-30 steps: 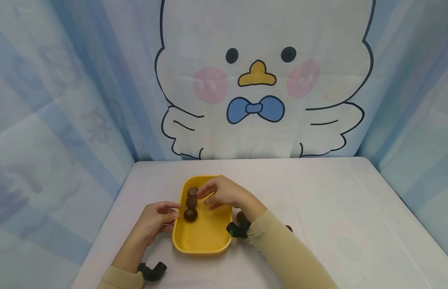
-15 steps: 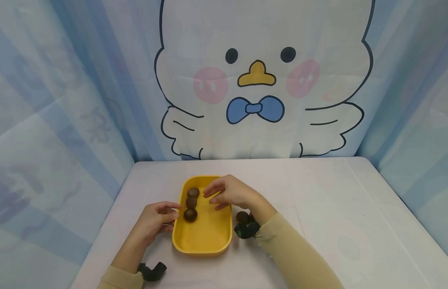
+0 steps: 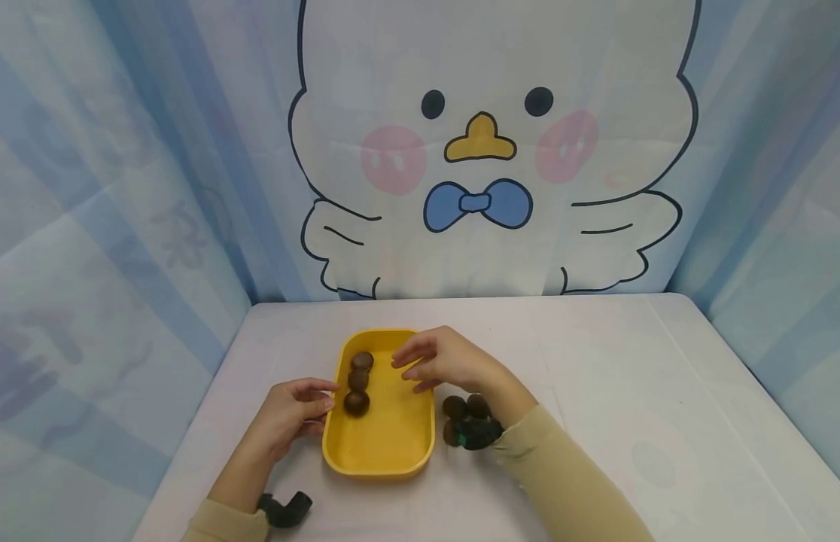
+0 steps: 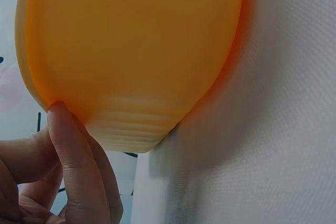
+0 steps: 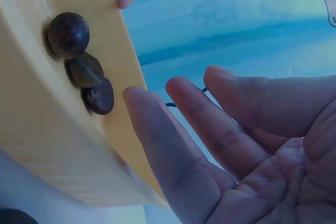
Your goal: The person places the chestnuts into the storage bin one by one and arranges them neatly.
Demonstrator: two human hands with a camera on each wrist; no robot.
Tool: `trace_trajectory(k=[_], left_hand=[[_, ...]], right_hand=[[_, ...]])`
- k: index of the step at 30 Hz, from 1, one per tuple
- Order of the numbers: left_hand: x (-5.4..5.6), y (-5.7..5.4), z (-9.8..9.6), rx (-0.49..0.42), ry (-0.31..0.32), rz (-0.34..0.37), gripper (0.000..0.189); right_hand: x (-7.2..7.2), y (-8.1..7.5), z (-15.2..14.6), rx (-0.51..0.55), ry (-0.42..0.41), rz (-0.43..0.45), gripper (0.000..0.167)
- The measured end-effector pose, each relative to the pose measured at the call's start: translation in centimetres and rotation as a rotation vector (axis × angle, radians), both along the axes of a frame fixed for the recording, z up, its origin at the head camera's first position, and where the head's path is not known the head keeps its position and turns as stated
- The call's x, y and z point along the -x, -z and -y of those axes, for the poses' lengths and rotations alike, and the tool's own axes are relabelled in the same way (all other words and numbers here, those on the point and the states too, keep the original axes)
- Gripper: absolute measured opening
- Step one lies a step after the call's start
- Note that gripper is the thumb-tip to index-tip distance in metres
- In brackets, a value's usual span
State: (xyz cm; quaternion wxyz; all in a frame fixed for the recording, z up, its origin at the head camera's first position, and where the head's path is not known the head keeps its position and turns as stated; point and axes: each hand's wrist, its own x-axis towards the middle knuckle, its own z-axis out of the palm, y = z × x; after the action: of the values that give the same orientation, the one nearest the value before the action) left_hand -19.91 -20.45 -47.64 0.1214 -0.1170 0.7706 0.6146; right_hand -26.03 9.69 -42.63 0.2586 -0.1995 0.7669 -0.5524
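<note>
The left edge of the desk [image 3: 596, 361] runs left of the left hand [image 3: 294, 414], with surface between. Left hand: fingers relaxed, touching the outer rim of the yellow tray [image 3: 379, 452], which sits directly to its right. Contents: three brown nuts [image 3: 358, 379] in a touching row just right of the left fingertips; tray floor shows from there to below the right hand [image 3: 450, 363]. Right hand: released, fingers parted, over the tray's right rim, apart from the row. Beside its wrist, outside the tray, further brown nuts [image 3: 455, 407] lie partly hidden by a black wrist device [image 3: 479, 434]. The desk extends well right of that hand.
</note>
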Motion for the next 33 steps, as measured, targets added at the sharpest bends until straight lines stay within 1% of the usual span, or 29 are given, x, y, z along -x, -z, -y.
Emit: trace_trajectory(k=[8, 15, 19, 25, 33], left_hand=[[0.0, 0.0, 0.0, 0.000, -0.002, 0.000, 0.033], [0.0, 0.0, 0.0, 0.000, -0.009, 0.004, 0.033], [0.0, 0.0, 0.1, -0.007, -0.009, 0.008, 0.033], [0.0, 0.1, 0.2, -0.019, -0.002, 0.008, 0.033], [0.0, -0.1, 0.2, -0.022, 0.006, 0.007, 0.033]], right_hand=[[-0.5, -0.3, -1.4, -0.008, 0.026, -0.005, 0.030], [-1.0, -0.7, -2.5, 0.018, 0.032, -0.004, 0.031], [-1.3, -0.8, -3.2, 0.007, 0.048, -0.011, 0.032], [-1.6, -0.4, -4.8, -0.028, 0.067, -0.030, 0.034], [-1.9, 0.4, -7.7, -0.024, 0.081, -0.023, 0.036]])
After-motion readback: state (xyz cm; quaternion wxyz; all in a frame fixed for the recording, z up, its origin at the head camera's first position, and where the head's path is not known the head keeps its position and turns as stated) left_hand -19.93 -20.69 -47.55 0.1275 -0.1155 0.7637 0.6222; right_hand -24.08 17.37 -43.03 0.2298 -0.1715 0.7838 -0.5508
